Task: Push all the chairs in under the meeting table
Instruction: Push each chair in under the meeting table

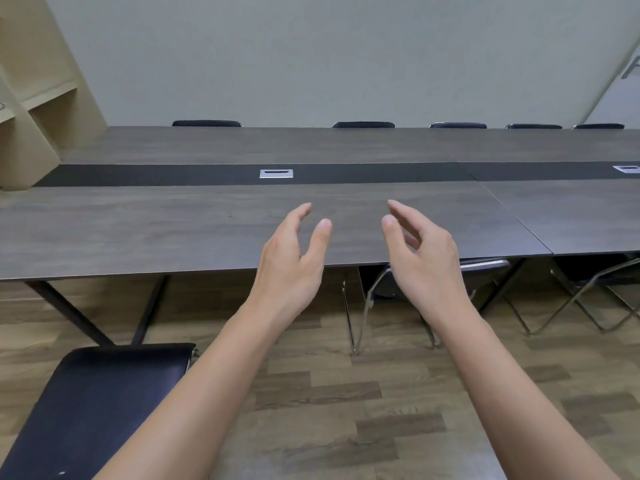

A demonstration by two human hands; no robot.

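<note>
Hands raised before the meeting table (pixel 173 230), nothing held.
Left hand (pixel 289 261) and right hand (pixel 420 258) are loosely spread; one black chair (pixel 104 403) is pulled out at 7 o'clock, another chair (pixel 391 289) tucked under at 1 o'clock.

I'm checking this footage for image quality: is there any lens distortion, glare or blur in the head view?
Head view: wide-angle bowing tilts the shelving and door inward; soft, even light, only a faint sheen on the table; left hand, right hand and near chair are fairly sharp.
</note>
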